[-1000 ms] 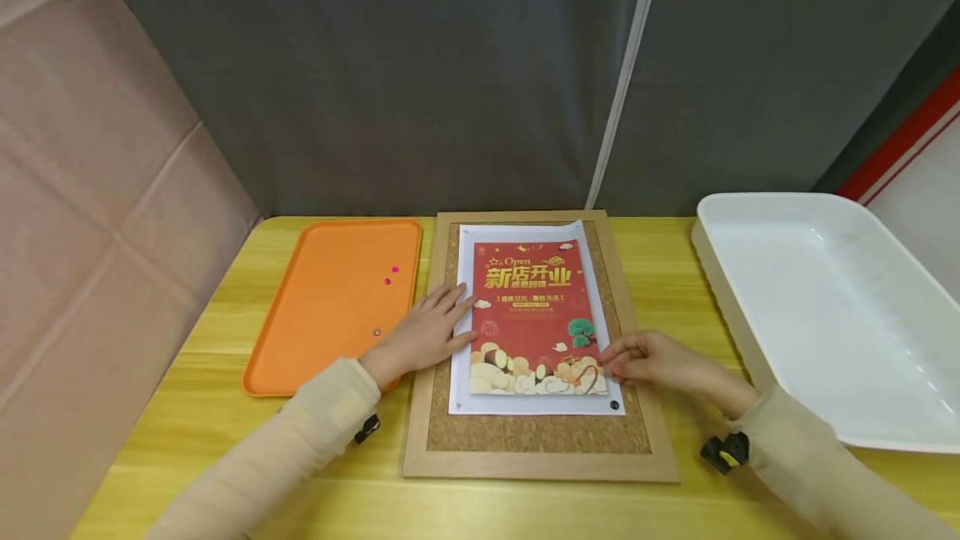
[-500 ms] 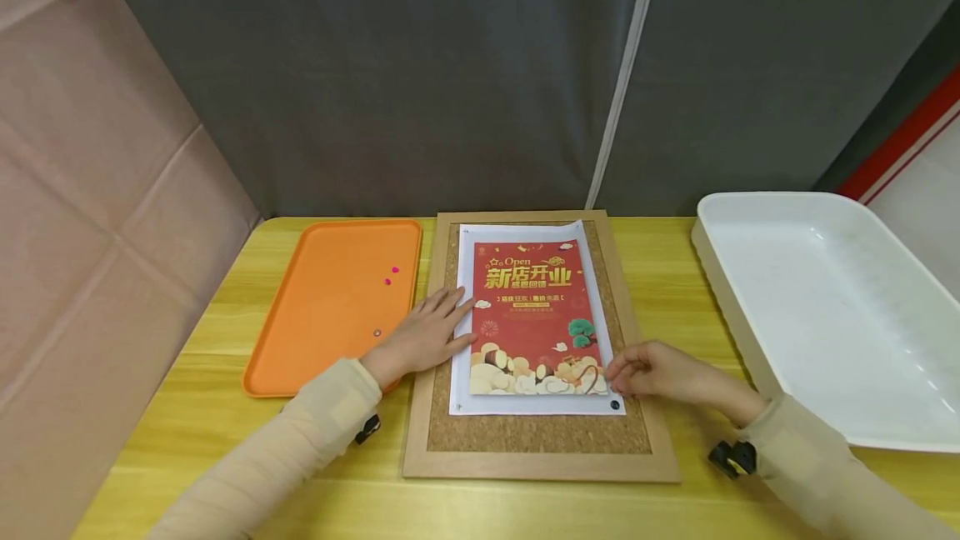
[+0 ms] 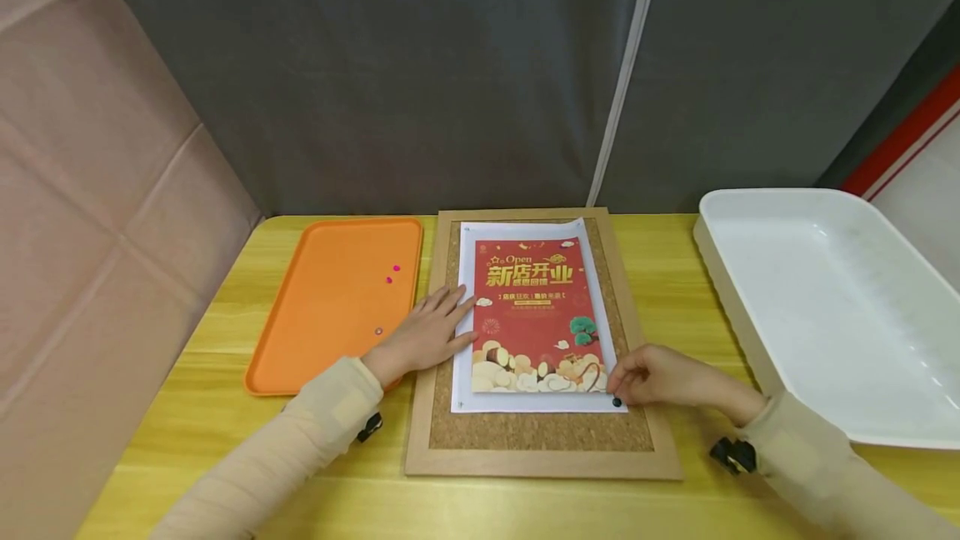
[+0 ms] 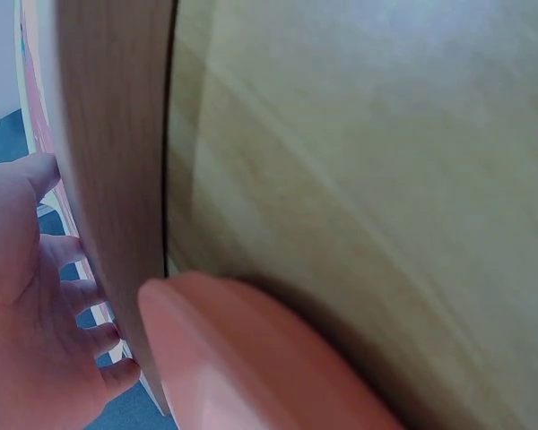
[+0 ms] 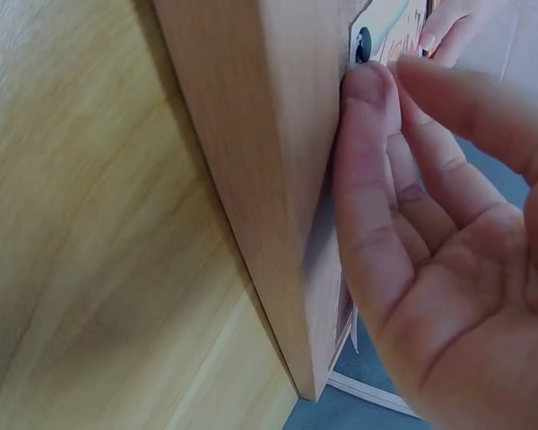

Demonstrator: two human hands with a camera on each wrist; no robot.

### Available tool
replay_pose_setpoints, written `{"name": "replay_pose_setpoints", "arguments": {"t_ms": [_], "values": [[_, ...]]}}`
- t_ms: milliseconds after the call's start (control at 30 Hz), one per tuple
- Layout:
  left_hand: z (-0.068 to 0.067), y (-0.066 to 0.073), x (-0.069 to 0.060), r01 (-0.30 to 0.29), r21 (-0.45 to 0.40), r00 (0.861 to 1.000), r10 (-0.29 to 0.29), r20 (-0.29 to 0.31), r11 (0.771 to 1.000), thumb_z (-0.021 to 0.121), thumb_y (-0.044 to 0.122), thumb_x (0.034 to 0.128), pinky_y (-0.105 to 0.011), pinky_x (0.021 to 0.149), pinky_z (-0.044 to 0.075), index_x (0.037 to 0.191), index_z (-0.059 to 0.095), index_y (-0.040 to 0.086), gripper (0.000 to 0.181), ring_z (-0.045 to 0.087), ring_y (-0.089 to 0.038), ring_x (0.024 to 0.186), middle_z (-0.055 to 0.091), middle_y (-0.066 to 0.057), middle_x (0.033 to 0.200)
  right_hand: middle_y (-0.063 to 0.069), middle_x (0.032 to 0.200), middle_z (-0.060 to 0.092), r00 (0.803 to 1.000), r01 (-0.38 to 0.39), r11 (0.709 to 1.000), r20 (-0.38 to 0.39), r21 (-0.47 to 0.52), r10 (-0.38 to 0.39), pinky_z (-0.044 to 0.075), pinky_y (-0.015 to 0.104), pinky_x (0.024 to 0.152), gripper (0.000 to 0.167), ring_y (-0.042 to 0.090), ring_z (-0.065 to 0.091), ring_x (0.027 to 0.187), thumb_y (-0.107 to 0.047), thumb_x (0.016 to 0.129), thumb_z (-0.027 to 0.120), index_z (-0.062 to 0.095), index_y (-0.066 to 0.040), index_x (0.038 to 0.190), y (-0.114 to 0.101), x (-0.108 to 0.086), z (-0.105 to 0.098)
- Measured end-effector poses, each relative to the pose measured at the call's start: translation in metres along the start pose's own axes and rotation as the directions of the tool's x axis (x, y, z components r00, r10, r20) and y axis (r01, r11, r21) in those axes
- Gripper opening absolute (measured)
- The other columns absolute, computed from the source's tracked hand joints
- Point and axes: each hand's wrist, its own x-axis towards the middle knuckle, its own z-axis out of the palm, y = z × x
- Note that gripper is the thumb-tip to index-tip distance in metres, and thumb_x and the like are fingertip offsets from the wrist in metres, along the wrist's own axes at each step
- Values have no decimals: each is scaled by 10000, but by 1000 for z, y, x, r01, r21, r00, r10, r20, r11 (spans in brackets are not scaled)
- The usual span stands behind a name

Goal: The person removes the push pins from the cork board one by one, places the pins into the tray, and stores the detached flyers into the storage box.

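A red poster (image 3: 534,315) with gold lettering lies over a white sheet (image 3: 510,403) on a wood-framed cork board (image 3: 540,438). My left hand (image 3: 423,336) rests flat with spread fingers on the board's left side, its fingertips on the sheet and the poster's left edge. My right hand (image 3: 663,377) has bent fingers at the sheet's lower right corner. Its fingertips are at a black push pin (image 3: 617,402). In the right wrist view the pin (image 5: 364,45) stands just beyond the fingertips; whether they pinch it I cannot tell. Small pins also show at other sheet corners.
An orange tray (image 3: 322,307) at the left holds two pink pins (image 3: 393,273) and one small pale round thing (image 3: 378,331). A deep white tub (image 3: 862,307) stands at the right. A dark grey partition (image 3: 405,82) rises behind the wooden table (image 3: 202,407).
My right hand has shifted slightly down and right from the poster's edge to the black push pin. My left hand, poster and board keep their places; the view has shifted a little.
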Motion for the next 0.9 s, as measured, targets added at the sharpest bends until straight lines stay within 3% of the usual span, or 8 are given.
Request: {"name": "replay_pose_setpoints", "arguments": {"t_ms": [200,900], "values": [[-1,0,0,-3,-2,1000,3,-2,1000,403,502,982,-525,1211,105,1527,243,155,666,90,-359,1491,140,-115,1614,90,799,681,999,47,995,7,-84,-47,512,179,626,98,-41,555,709,21,779,682,676,49,873,-1,0,3],[-2,2,-2,-2,-3,1000,2,6,1000,403,498,984,-524,1212,102,1528,238,148,668,89,-363,1490,137,-118,1614,-24,751,650,998,53,968,-16,-244,-59,488,171,589,77,-61,509,661,-1,760,739,695,-55,793,-5,4,6]]}}
